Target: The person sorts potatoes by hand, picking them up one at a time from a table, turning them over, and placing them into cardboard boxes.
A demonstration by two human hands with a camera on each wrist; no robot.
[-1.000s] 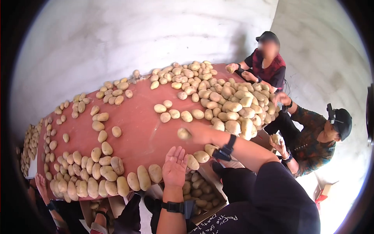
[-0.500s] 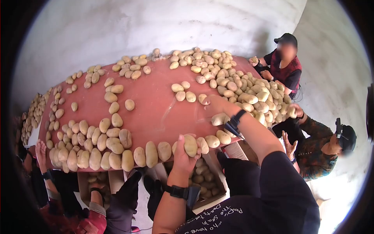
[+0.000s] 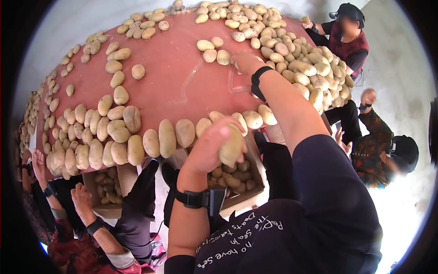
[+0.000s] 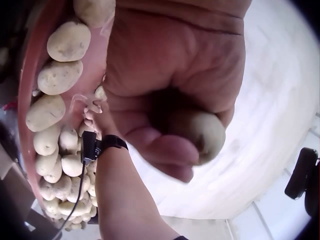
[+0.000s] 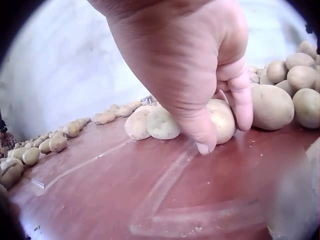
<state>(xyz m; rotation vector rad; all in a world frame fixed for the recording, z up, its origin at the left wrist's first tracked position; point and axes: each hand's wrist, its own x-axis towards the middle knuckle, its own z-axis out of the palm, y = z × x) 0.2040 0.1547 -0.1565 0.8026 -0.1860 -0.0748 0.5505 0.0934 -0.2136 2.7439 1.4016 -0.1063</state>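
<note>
My left hand grips a potato above the near table edge, over an open box. In the left wrist view the fingers of that hand curl round the potato. Out over the red table, my right hand is at the left side of the big potato heap. The right wrist view shows that hand with thumb and fingers on either side of a potato resting on the red surface, beside two other potatoes.
A row of potatoes lines the near table edge. The large heap covers the right end. Boxes of potatoes stand below the edge. One person is at the far right, another nearer; someone's arms show at lower left.
My left hand, empty a second ago, has a potato and has lifted and turned over with it. My right hand has moved to a potato by the heap. The head view has shifted.
</note>
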